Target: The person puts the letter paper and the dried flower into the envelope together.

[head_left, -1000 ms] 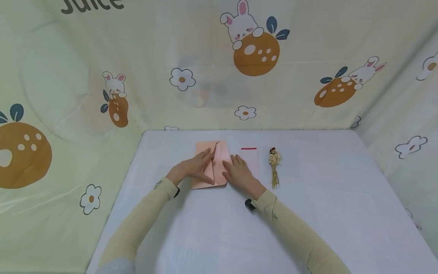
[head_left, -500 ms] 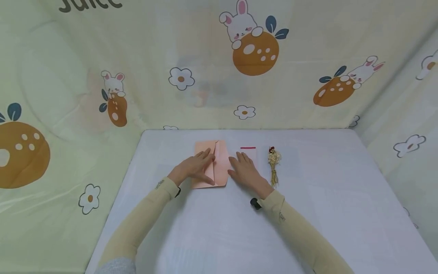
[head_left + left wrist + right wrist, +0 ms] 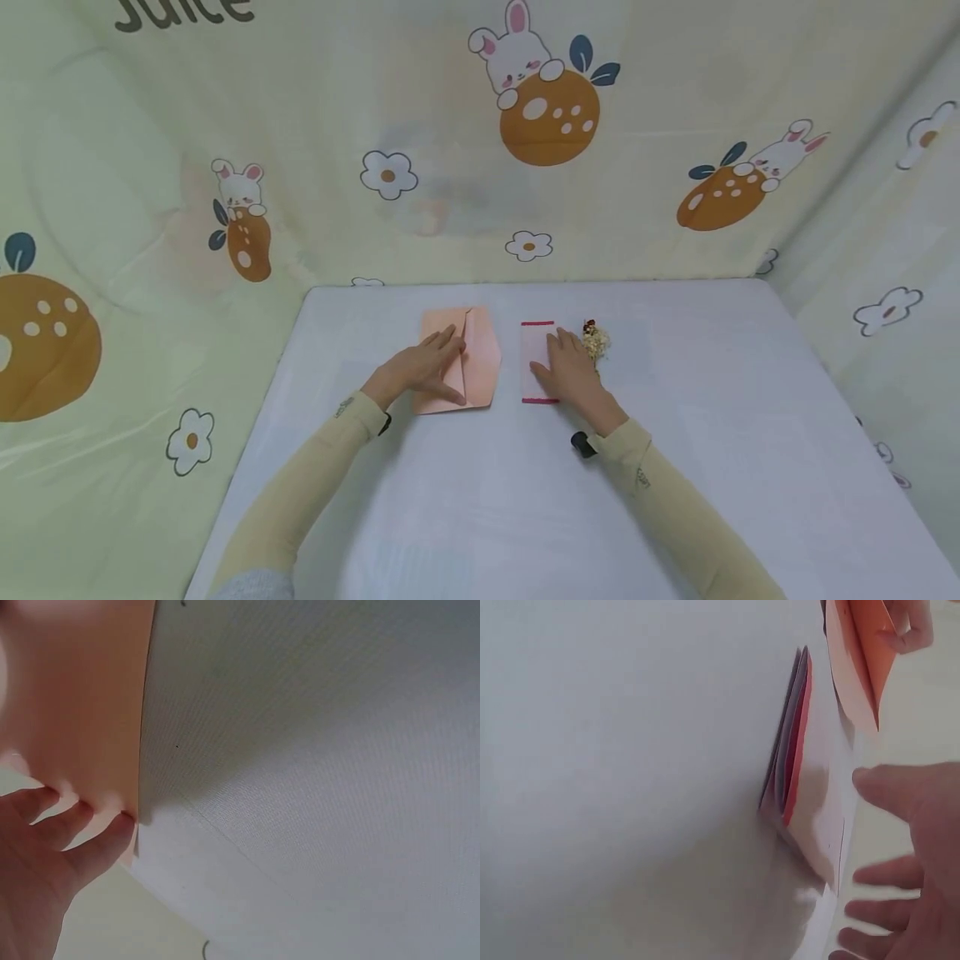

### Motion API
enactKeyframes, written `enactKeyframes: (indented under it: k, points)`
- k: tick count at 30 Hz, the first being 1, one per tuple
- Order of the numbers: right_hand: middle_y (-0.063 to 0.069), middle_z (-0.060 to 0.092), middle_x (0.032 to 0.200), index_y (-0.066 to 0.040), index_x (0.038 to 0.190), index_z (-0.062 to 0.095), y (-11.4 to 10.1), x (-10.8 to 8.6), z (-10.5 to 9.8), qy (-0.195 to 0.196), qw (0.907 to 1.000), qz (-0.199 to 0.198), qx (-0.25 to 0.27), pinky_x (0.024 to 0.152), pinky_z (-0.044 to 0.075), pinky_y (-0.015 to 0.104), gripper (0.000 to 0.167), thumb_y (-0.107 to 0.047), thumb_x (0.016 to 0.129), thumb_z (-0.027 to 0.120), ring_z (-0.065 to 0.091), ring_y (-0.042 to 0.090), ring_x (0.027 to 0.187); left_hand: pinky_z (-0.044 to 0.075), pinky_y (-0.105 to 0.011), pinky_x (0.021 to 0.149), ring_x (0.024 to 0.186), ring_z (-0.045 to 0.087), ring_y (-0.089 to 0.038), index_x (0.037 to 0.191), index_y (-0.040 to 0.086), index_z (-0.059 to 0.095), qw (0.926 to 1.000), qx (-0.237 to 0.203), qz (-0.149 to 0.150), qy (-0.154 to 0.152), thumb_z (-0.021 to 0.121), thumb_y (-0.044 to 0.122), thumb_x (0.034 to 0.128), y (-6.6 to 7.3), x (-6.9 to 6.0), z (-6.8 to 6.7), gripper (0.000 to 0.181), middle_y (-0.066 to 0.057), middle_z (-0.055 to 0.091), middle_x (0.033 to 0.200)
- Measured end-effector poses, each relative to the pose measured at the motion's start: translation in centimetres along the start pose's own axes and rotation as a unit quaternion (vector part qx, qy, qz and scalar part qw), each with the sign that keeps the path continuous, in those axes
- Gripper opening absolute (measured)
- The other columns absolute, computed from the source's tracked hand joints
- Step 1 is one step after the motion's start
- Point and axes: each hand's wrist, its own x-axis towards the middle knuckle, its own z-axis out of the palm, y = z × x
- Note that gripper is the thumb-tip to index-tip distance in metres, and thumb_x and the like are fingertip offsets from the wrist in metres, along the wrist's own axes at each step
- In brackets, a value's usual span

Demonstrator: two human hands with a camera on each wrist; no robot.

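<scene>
Your left hand [image 3: 417, 367] is resting on the peach envelope [image 3: 482, 362], near the middle of the table [image 3: 465, 517]; thumb and fingers are spreading in a C over the folded flaps. Your right hand [image 3: 579, 377] is lying over the right side of the pale pink card [image 3: 534, 354], which is sitting just right of the envelope, red strips showing at its far and near edges. In the right wrist view that thumb and those fingers are standing apart, pinching nothing; whether they're touching the card, can't tell.

Risks: the dried bouquet [image 3: 597, 342] is sitting right beside your right hand, which is partly covering its stems, so a sideways sweep could be crushing or dragging it. The card is looking thin and layered, so a one-sided pinch could be lifting only one layer. Pressing hard with the left could be creasing the envelope or sliding it.

Writing: "Juice" is showing in dark letters [image 3: 183, 12] on the backdrop [image 3: 315, 175], top-left. Both sleeves [image 3: 311, 467] are carrying small dark print, too small to read surely. No lettering is showing on envelope or card.
</scene>
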Motion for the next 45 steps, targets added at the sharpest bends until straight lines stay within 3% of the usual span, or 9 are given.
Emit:
enactKeyframes:
  k: [6,9,15,21,30,36,45]
  points:
    - [0.037,0.045,0.138,0.019,0.125,0.051,0.0,-0.5,0.1,0.011,0.9975,0.052,0.046,0.110,0.040,0.057,0.058,-0.032,0.099,0.061,0.047,0.048,0.129,0.043,-0.059,0.109,0.154,0.016,-0.042,0.152,0.021,0.029,0.9999,-0.010,-0.010,0.002,0.073,0.073,0.0748,0.0,-0.2,0.0,0.103,-0.015,0.004,0.170]
    - [0.033,0.050,0.127,0.016,0.113,0.057,0.0,-0.4,0.3,0.026,0.9953,0.072,0.060,0.101,0.047,0.055,0.047,-0.028,0.099,0.061,0.053,0.044,0.117,0.042,-0.059,0.110,0.155,0.016,-0.042,0.153,0.021,0.029,0.9999,-0.014,-0.007,0.004,0.073,0.072,0.0751,0.1,-0.3,0.0,0.104,-0.015,0.004,0.170]
    - [0.023,0.056,0.104,0.008,0.088,0.065,0.4,0.0,0.3,0.052,0.9860,0.097,0.125,0.084,0.049,0.048,0.029,-0.018,0.098,0.058,0.053,0.034,0.098,0.043,-0.060,0.108,0.154,0.017,-0.043,0.154,0.019,0.029,0.9998,-0.017,0.001,0.010,0.074,0.071,0.0752,0.2,-0.3,-0.1,0.104,-0.016,0.005,0.170]
    - [0.020,0.068,0.095,0.007,0.101,0.067,0.9,0.5,-0.5,0.037,0.9632,0.132,0.231,0.069,0.052,0.035,0.032,-0.023,0.099,0.055,0.060,0.027,0.083,0.041,-0.061,0.109,0.155,0.016,-0.041,0.154,0.021,0.029,0.9998,-0.014,-0.007,0.010,0.073,0.072,0.0754,0.1,-0.4,-0.1,0.104,-0.014,0.004,0.170]
    - [0.017,0.068,0.110,0.000,0.115,0.067,-0.2,0.7,-1.6,-0.005,0.9440,0.160,0.289,0.073,0.049,0.032,0.040,-0.035,0.099,0.057,0.058,0.025,0.093,0.039,-0.060,0.112,0.155,0.015,-0.040,0.155,0.022,0.028,0.9996,-0.024,-0.013,0.007,0.074,0.072,0.0742,0.3,-0.2,0.1,0.106,-0.013,0.004,0.171]
    - [0.016,0.067,0.108,0.000,0.113,0.067,-2.1,1.7,-0.6,-0.019,0.9364,0.152,0.316,0.071,0.047,0.029,0.037,-0.033,0.099,0.057,0.057,0.023,0.090,0.037,-0.060,0.114,0.156,0.014,-0.039,0.154,0.022,0.028,0.9994,-0.029,-0.019,0.005,0.074,0.071,0.0743,0.2,-0.2,0.2,0.104,-0.012,0.004,0.171]
    - [0.015,0.068,0.101,0.001,0.106,0.068,-4.8,3.4,0.9,-0.002,0.9382,0.139,0.317,0.074,0.047,0.030,0.032,-0.028,0.098,0.059,0.058,0.022,0.088,0.034,-0.060,0.116,0.157,0.011,-0.036,0.155,0.025,0.028,0.9990,-0.038,-0.024,0.004,0.073,0.074,0.0739,-0.1,0.3,0.6,0.105,-0.008,0.002,0.171]
